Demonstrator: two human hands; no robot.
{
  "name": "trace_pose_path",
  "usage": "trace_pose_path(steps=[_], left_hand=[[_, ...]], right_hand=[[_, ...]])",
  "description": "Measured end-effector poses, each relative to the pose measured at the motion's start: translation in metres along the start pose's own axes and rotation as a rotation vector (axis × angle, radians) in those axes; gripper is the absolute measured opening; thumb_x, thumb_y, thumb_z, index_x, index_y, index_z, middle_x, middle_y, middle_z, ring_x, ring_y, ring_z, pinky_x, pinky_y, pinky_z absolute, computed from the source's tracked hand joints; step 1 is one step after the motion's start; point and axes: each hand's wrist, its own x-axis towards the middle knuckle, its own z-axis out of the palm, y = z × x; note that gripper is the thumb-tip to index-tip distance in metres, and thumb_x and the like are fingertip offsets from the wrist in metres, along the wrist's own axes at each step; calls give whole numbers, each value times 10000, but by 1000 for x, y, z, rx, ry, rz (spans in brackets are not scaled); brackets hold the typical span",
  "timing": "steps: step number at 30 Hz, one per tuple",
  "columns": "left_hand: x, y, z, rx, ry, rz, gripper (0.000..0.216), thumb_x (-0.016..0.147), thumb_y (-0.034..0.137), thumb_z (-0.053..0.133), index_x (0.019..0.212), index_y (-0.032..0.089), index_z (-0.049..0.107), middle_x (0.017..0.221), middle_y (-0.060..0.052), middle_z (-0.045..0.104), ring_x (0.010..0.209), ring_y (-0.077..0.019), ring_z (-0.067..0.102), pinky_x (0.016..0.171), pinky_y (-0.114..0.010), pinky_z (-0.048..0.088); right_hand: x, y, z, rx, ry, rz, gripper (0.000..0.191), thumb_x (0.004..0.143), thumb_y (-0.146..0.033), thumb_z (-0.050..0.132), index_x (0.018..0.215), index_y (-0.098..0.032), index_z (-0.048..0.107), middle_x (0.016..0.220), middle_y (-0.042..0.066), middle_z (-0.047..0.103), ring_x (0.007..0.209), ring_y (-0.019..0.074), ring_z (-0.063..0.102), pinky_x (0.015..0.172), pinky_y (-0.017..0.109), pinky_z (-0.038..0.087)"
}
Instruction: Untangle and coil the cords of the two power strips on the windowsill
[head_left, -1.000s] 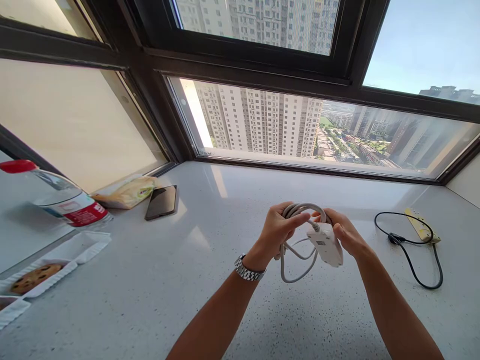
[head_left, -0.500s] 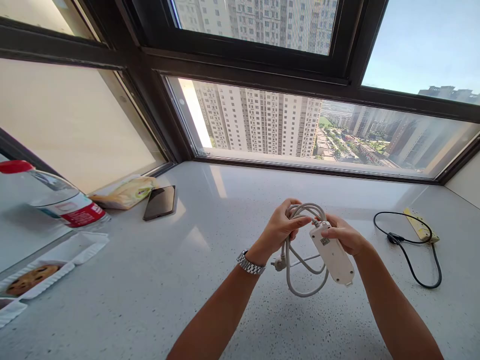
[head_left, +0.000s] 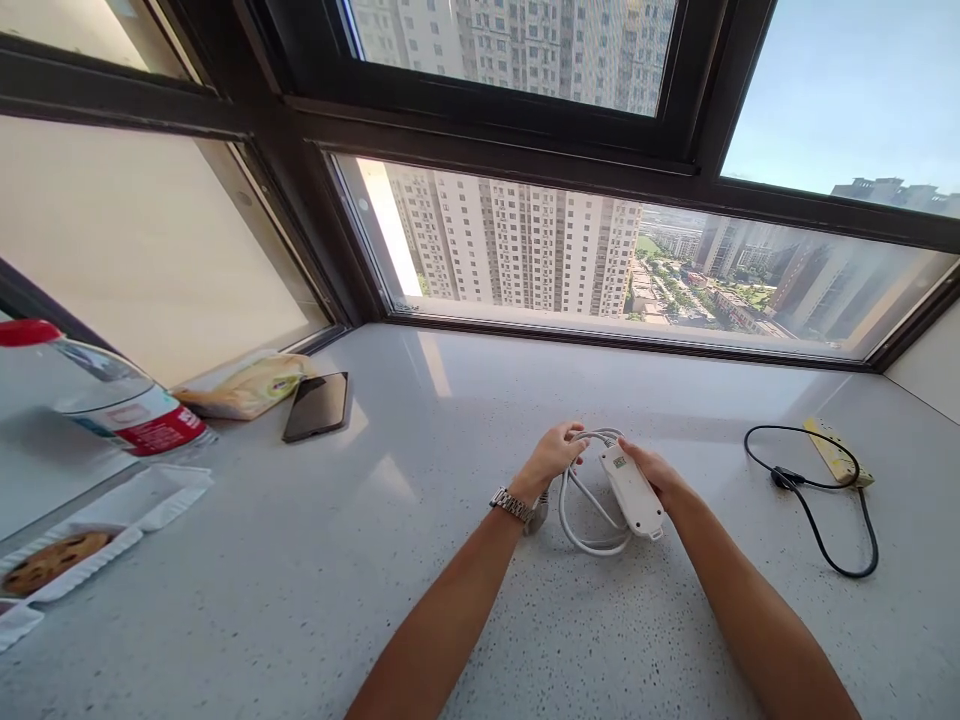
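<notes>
A white power strip (head_left: 632, 492) shows its back, with a small label near the upper end. My right hand (head_left: 651, 470) grips its upper right side, the fingers partly hidden behind it. Loops of its pale grey cord (head_left: 570, 520) hang to the left, bunched at the top. My left hand (head_left: 553, 458), below which a metal watch circles the wrist, is closed round the bunched cord. Beside that wrist the plug (head_left: 537, 515) is partly covered. Strip and cord are low over the speckled white counter (head_left: 420, 600); whether they touch it I cannot tell.
To the right lies a yellow power strip (head_left: 832, 450) with a looped black cord (head_left: 870, 530). A dark phone (head_left: 317, 405), a food packet (head_left: 244, 388), a red-capped bottle (head_left: 161, 425) and a white tray (head_left: 161, 500) holding a cookie (head_left: 56, 562) are at the left. Windows border the counter's back.
Both hands have moved away from me and slightly left, lowering the white power strip and its cord toward the counter. The hold on both is kept.
</notes>
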Motion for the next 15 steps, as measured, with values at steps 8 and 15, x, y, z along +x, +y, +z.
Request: trace_pose_path(steps=[8,15], left_hand=[[-19,14,20,544,-115,357,692,827,558,513,1403,189,408,1463,-154,387,1370,-325,294,1116,-495,207],[-31,-8,64,846,-306,511,1214,518,724,690,1501,225,182,1564,-183,94,1422,-413,22,1084,-642,-23]], right_hand=[[16,11,-13,-366,339,-208,508,770,-678,485,637,-201,597,599,34,601,553,180,558,515,285,425],[24,15,-41,-537,705,-535,409,779,-558,463,631,-208,615,682,63,642,707,213,573,639,296,407]])
